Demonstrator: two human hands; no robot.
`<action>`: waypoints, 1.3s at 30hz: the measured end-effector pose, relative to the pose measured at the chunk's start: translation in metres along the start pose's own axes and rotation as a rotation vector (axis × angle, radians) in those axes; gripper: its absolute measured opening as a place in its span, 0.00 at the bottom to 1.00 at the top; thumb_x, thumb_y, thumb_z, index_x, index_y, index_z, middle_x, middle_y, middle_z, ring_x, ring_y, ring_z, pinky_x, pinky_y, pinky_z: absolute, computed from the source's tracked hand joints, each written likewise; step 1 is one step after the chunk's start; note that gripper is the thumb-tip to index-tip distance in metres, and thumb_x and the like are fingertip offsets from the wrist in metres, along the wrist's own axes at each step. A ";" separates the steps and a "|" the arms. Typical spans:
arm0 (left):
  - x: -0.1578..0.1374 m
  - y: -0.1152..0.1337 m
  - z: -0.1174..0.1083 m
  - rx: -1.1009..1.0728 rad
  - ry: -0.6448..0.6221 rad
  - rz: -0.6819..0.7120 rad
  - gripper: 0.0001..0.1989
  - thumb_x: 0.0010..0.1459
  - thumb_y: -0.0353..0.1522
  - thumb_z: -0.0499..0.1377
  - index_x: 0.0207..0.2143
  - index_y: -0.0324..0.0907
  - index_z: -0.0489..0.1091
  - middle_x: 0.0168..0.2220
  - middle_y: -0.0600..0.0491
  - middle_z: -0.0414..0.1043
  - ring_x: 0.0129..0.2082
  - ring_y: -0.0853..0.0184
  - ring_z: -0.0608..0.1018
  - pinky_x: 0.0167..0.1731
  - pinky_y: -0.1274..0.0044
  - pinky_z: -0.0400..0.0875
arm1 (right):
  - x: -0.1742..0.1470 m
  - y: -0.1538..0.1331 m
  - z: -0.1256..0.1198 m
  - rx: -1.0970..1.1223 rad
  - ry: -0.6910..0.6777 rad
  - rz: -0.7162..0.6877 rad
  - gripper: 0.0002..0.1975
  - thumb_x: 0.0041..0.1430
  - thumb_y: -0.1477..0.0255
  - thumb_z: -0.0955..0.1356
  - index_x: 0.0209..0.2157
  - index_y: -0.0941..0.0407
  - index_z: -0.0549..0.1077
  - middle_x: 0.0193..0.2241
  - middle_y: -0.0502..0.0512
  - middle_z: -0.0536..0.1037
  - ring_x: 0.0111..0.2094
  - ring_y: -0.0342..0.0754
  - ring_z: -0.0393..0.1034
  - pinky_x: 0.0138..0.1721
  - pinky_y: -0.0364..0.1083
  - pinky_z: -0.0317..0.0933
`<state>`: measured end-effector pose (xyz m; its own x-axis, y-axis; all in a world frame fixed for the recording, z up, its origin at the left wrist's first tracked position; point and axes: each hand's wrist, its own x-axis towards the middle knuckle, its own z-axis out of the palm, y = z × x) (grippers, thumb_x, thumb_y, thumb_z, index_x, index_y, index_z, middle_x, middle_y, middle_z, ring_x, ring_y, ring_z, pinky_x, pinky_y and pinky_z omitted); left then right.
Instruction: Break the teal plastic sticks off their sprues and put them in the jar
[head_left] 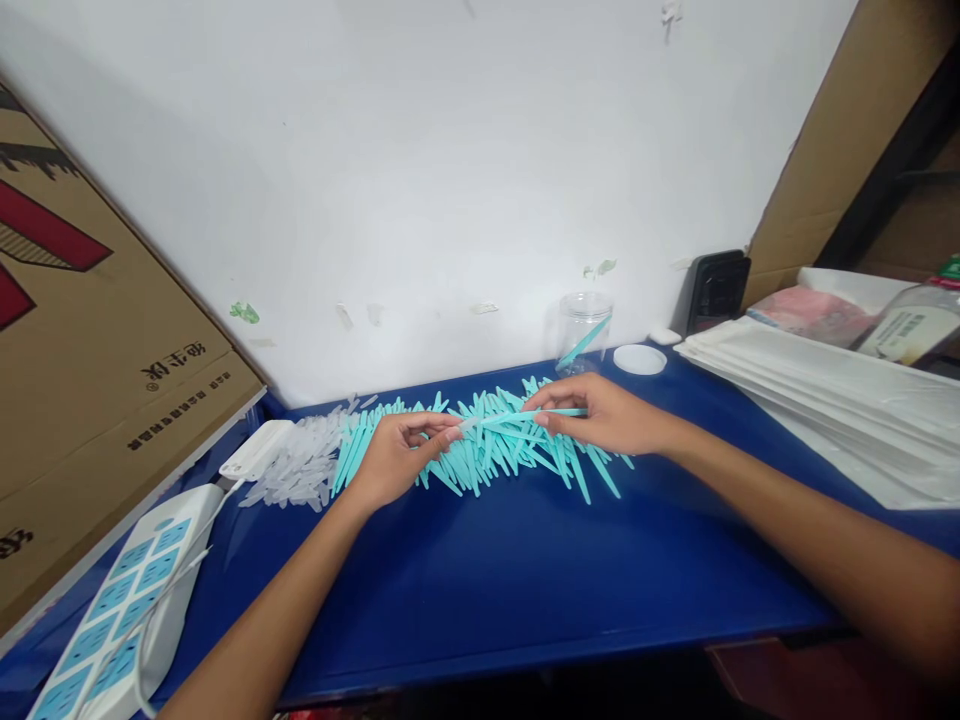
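Observation:
My right hand [592, 412] pinches a slim turquoise plastic stick [564, 412] between thumb and fingers, its thin end pointing left. Between the thumb and fingers of my left hand [401, 455] is a small translucent plastic cap [469, 425], which meets the stick's left end. From here I cannot tell how far the cap covers the stick. Below and behind both hands spreads a pile of similar turquoise sticks [457, 465]. Left of it lies a heap of translucent caps [296, 465]. A clear jar [585, 315] behind my right hand has a turquoise stick leaning in it.
A blue-covered table [480, 590] carries everything. On the left are a white phone [257, 450], a power strip [124, 610] with a cable, and a cardboard box [112, 350]. To the right lie a white lid [640, 359], a black holder [718, 290] and stacked white bags [817, 400].

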<state>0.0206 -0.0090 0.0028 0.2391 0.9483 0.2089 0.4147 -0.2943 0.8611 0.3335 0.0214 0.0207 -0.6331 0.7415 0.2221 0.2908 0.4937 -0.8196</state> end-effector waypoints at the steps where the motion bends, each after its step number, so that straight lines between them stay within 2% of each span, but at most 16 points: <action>1: 0.000 0.000 0.000 -0.001 -0.001 0.004 0.15 0.60 0.42 0.68 0.43 0.42 0.83 0.34 0.48 0.82 0.29 0.67 0.78 0.30 0.76 0.77 | 0.000 0.000 0.001 0.005 -0.001 0.002 0.14 0.67 0.60 0.69 0.46 0.54 0.81 0.30 0.52 0.80 0.25 0.42 0.67 0.26 0.43 0.63; 7: -0.002 0.002 0.003 0.000 -0.046 0.004 0.16 0.59 0.42 0.69 0.43 0.40 0.83 0.36 0.47 0.83 0.29 0.67 0.78 0.30 0.76 0.78 | 0.001 0.001 0.006 0.005 -0.036 -0.002 0.15 0.67 0.61 0.69 0.47 0.56 0.81 0.30 0.53 0.79 0.24 0.41 0.64 0.25 0.43 0.59; 14: -0.003 0.001 0.006 -0.043 -0.075 -0.008 0.15 0.58 0.42 0.70 0.43 0.42 0.84 0.38 0.47 0.84 0.31 0.66 0.80 0.30 0.76 0.79 | 0.001 0.001 0.008 0.017 -0.045 -0.009 0.16 0.66 0.60 0.69 0.46 0.55 0.82 0.31 0.54 0.80 0.28 0.44 0.67 0.27 0.43 0.60; 20: -0.006 0.004 0.019 -0.139 -0.101 -0.022 0.15 0.57 0.40 0.71 0.43 0.40 0.85 0.30 0.48 0.83 0.28 0.65 0.81 0.30 0.75 0.78 | 0.000 -0.001 0.020 0.038 -0.081 -0.004 0.15 0.68 0.61 0.68 0.44 0.55 0.82 0.29 0.52 0.79 0.26 0.44 0.67 0.26 0.43 0.60; 23: -0.005 0.006 0.019 -0.169 -0.047 -0.026 0.15 0.56 0.40 0.72 0.42 0.40 0.85 0.31 0.47 0.83 0.28 0.66 0.81 0.29 0.76 0.76 | 0.000 0.002 0.021 0.050 -0.044 -0.015 0.16 0.68 0.61 0.69 0.51 0.54 0.79 0.31 0.53 0.80 0.28 0.45 0.70 0.28 0.44 0.63; 25: -0.003 0.005 0.016 -0.209 0.021 -0.032 0.16 0.56 0.40 0.72 0.43 0.39 0.85 0.32 0.46 0.84 0.27 0.66 0.80 0.27 0.76 0.76 | 0.000 0.003 0.019 0.096 0.032 -0.019 0.20 0.66 0.61 0.71 0.56 0.53 0.76 0.34 0.53 0.80 0.29 0.45 0.72 0.28 0.44 0.65; 27: 0.000 0.003 0.012 -0.256 0.083 -0.044 0.17 0.56 0.40 0.72 0.44 0.38 0.84 0.34 0.45 0.84 0.28 0.66 0.80 0.27 0.76 0.76 | 0.000 0.001 0.017 0.145 0.115 -0.012 0.21 0.63 0.60 0.73 0.55 0.53 0.75 0.34 0.53 0.80 0.26 0.44 0.71 0.26 0.44 0.64; 31: 0.002 0.000 0.007 -0.322 0.116 -0.095 0.19 0.57 0.41 0.71 0.45 0.37 0.83 0.37 0.43 0.84 0.30 0.65 0.80 0.28 0.76 0.77 | 0.000 -0.005 0.009 0.117 0.257 0.000 0.19 0.62 0.56 0.74 0.47 0.55 0.80 0.20 0.49 0.76 0.19 0.43 0.67 0.21 0.44 0.61; 33: 0.002 0.000 0.007 -0.329 0.092 -0.108 0.20 0.57 0.42 0.71 0.47 0.37 0.82 0.41 0.42 0.83 0.31 0.64 0.81 0.28 0.75 0.77 | 0.001 -0.005 0.003 0.087 0.354 -0.005 0.20 0.62 0.55 0.74 0.46 0.56 0.82 0.18 0.50 0.76 0.17 0.43 0.66 0.18 0.44 0.57; 36: 0.002 0.000 0.007 -0.290 0.051 -0.102 0.22 0.59 0.43 0.69 0.49 0.38 0.81 0.45 0.41 0.83 0.32 0.63 0.82 0.28 0.74 0.78 | 0.003 0.001 -0.015 0.068 0.607 -0.076 0.19 0.61 0.54 0.74 0.43 0.55 0.82 0.26 0.55 0.82 0.19 0.44 0.70 0.17 0.44 0.58; 39: 0.003 0.000 0.005 -0.239 0.029 -0.099 0.20 0.60 0.45 0.68 0.45 0.38 0.82 0.41 0.43 0.83 0.30 0.65 0.81 0.28 0.75 0.77 | 0.004 0.017 -0.042 -0.057 0.970 -0.184 0.17 0.63 0.55 0.73 0.42 0.53 0.80 0.32 0.56 0.83 0.22 0.46 0.74 0.21 0.45 0.64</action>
<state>0.0255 -0.0073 0.0014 0.1811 0.9751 0.1282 0.2151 -0.1664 0.9623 0.3657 0.0518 0.0299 0.1834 0.6892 0.7009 0.2966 0.6410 -0.7079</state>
